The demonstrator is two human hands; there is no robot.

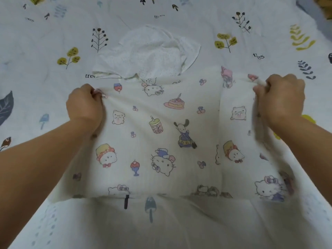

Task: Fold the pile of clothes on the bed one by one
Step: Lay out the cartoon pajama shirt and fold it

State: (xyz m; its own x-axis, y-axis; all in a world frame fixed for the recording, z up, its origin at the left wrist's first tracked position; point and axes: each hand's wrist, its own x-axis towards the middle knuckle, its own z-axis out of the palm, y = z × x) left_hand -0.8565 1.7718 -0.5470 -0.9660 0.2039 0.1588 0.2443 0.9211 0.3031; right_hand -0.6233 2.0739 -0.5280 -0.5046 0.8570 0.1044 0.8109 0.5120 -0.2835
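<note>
- While the cartoon-print garment [161, 133] hangs taut over the bed [179, 18], both far corners should travel level, so the fold lands square.
- Left hand [85, 105] and right hand [282, 97] each have fingers curled tight around a corner, arms stretched forward.
- Behind it, a dotted white garment [149, 54] lies crumpled.
</note>
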